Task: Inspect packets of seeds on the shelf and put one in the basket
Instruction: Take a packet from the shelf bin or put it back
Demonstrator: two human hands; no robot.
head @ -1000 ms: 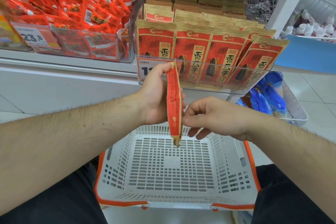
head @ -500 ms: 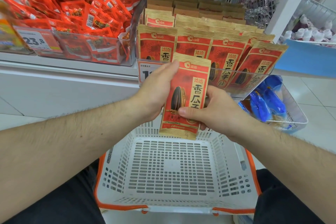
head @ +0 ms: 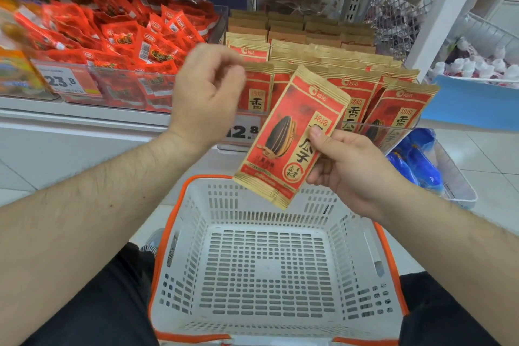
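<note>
Right hand [head: 346, 168] pinches the seed packet [head: 292, 136] above the basket [head: 168, 233]; left hand [head: 206, 98] hangs loosely curled, holding nothing. Lower it flat, then let go.

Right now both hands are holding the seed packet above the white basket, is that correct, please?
Not quite: only the right hand holds the seed packet above the white basket. In the head view the left hand is off it, holding nothing.
</note>
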